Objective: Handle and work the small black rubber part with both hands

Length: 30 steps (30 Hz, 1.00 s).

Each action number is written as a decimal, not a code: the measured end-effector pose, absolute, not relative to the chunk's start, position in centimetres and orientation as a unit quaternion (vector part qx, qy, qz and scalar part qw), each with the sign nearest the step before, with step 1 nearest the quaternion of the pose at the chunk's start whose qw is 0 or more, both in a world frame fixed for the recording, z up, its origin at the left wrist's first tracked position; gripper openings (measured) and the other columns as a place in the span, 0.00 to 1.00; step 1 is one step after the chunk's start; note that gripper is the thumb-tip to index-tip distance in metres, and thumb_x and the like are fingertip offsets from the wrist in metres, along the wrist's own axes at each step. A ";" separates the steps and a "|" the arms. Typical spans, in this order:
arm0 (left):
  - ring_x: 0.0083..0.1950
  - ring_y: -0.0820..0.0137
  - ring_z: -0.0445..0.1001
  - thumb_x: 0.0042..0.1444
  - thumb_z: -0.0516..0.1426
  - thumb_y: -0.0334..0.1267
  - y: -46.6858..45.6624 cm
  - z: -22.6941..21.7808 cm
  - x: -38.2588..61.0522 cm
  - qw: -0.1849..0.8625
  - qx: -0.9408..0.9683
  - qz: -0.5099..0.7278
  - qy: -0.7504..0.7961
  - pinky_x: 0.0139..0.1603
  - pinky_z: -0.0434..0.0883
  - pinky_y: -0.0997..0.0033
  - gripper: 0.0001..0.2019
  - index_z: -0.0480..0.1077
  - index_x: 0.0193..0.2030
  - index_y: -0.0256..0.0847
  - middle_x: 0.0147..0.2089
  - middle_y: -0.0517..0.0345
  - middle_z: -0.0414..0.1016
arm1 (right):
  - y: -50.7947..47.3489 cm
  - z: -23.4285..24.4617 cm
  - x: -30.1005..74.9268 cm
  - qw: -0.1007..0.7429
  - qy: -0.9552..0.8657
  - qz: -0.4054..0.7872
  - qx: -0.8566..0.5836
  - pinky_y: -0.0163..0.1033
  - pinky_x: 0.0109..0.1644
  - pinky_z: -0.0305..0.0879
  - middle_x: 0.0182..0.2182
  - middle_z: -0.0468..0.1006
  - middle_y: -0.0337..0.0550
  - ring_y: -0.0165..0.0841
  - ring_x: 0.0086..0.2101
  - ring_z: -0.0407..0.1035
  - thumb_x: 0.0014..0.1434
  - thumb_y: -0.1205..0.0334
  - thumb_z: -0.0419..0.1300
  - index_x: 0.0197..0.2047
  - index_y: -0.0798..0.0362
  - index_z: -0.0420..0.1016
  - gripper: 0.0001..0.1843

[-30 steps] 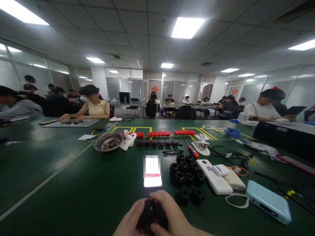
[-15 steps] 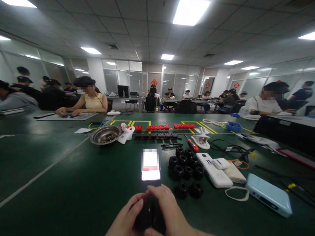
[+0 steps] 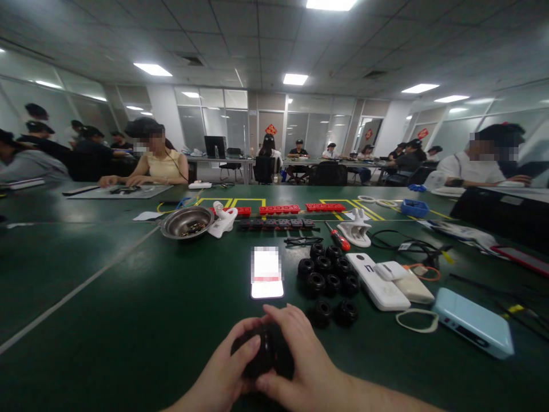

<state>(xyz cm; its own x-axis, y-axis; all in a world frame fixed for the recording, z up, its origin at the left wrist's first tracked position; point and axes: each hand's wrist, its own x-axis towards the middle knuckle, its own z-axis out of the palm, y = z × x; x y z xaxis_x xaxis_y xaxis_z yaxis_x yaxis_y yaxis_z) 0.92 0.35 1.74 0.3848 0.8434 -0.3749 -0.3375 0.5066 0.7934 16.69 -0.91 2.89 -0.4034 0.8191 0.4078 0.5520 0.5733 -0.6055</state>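
Low in the middle of the view, my left hand (image 3: 229, 360) and my right hand (image 3: 304, 357) are closed around a smooth black rounded part (image 3: 262, 356). My left thumb lies across its near side; the right fingers arch over its top. Much of the part is hidden by the hands, so its exact kind does not show. Just beyond the fingertips lies a phone (image 3: 267, 289) with a bright screen. To the right sit several black ring-shaped parts with central holes, like small wheels (image 3: 322, 313).
Farther back are a metal bowl (image 3: 187, 234) of small parts, red strips (image 3: 278, 210), a dark strip (image 3: 278, 225), a red screwdriver (image 3: 341, 239) and white stands (image 3: 355, 234). On the right lie a white power bank (image 3: 381, 292) and a light-blue box (image 3: 474, 323). Co-workers sit around.
The camera has tilted down slightly, so the table things appear higher. Both hands still grip the black part, and more of its near side shows, with the right thumb now visible against it.
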 end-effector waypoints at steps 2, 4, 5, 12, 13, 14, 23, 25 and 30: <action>0.40 0.60 0.71 0.38 0.64 0.41 0.1 1.8 1.0 0.762 0.315 0.400 0.400 0.35 0.70 0.64 0.26 0.61 0.44 0.40 0.41 0.50 0.68 | -0.9 3.0 16.6 0.356 -0.791 0.210 -0.452 0.49 0.46 0.57 0.40 0.68 0.48 0.41 0.41 0.61 0.44 0.53 0.62 0.46 0.55 0.64 0.27; 0.40 0.58 0.71 0.37 0.64 0.40 0.0 2.0 1.0 0.758 0.314 0.402 0.407 0.37 0.70 0.60 0.30 0.58 0.47 0.40 0.42 0.49 0.67 | -0.8 3.2 16.5 0.353 -0.779 0.219 -0.470 0.45 0.42 0.59 0.35 0.68 0.45 0.38 0.38 0.61 0.47 0.52 0.61 0.37 0.54 0.68 0.17; 0.39 0.58 0.71 0.36 0.64 0.40 0.0 2.1 1.0 0.760 0.311 0.399 0.407 0.37 0.70 0.59 0.31 0.57 0.48 0.40 0.42 0.48 0.67 | -0.8 3.3 16.5 0.351 -0.780 0.222 -0.467 0.44 0.42 0.60 0.34 0.68 0.43 0.37 0.37 0.61 0.48 0.53 0.60 0.36 0.54 0.69 0.15; 0.31 0.64 0.71 0.37 0.62 0.50 0.5 2.1 0.9 0.771 0.310 0.359 0.424 0.26 0.68 0.68 0.27 0.62 0.42 0.39 0.32 0.54 0.70 | -1.1 3.2 16.7 0.376 -0.828 0.213 -0.358 0.43 0.46 0.58 0.42 0.65 0.46 0.37 0.42 0.59 0.47 0.63 0.60 0.51 0.52 0.60 0.26; 0.32 0.64 0.71 0.36 0.63 0.48 0.5 2.1 0.8 0.768 0.314 0.367 0.420 0.28 0.69 0.67 0.26 0.62 0.42 0.39 0.34 0.53 0.70 | -1.1 3.2 16.7 0.382 -0.816 0.218 -0.374 0.44 0.45 0.59 0.42 0.65 0.46 0.38 0.41 0.60 0.45 0.60 0.61 0.51 0.53 0.60 0.28; 0.34 0.63 0.71 0.36 0.64 0.45 0.4 2.0 0.8 0.766 0.315 0.378 0.414 0.31 0.69 0.67 0.26 0.62 0.42 0.39 0.36 0.53 0.70 | -1.1 3.2 16.6 0.386 -0.802 0.224 -0.398 0.44 0.44 0.59 0.41 0.66 0.46 0.38 0.40 0.60 0.43 0.57 0.63 0.49 0.54 0.61 0.29; 0.38 0.59 0.73 0.40 0.63 0.44 0.5 2.6 0.8 0.786 0.289 0.365 0.407 0.35 0.69 0.60 0.30 0.57 0.49 0.41 0.40 0.49 0.69 | -1.2 3.4 16.7 0.363 -0.825 0.227 -0.368 0.42 0.47 0.59 0.44 0.64 0.45 0.36 0.44 0.59 0.48 0.69 0.56 0.52 0.50 0.60 0.26; 0.34 0.61 0.72 0.40 0.62 0.46 0.3 2.7 0.9 0.783 0.305 0.358 0.406 0.30 0.69 0.64 0.26 0.61 0.45 0.39 0.36 0.51 0.70 | -1.1 3.3 16.7 0.365 -0.829 0.219 -0.362 0.44 0.47 0.58 0.45 0.64 0.46 0.37 0.44 0.60 0.47 0.67 0.58 0.53 0.50 0.58 0.28; 0.38 0.63 0.71 0.33 0.66 0.41 -0.1 2.4 0.9 0.753 0.292 0.415 0.419 0.38 0.69 0.65 0.29 0.61 0.43 0.41 0.38 0.53 0.69 | -0.6 3.0 16.6 0.359 -0.792 0.237 -0.434 0.45 0.43 0.59 0.37 0.69 0.45 0.39 0.38 0.62 0.42 0.50 0.64 0.43 0.54 0.67 0.26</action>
<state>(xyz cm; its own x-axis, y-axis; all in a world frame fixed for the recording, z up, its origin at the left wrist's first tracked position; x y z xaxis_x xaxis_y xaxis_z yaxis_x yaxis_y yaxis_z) 0.91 -0.11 2.41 0.3048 0.8693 -0.3892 -0.3797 0.4857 0.7874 16.59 -0.60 2.98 -0.3664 0.8571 0.3622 0.5168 0.5111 -0.6868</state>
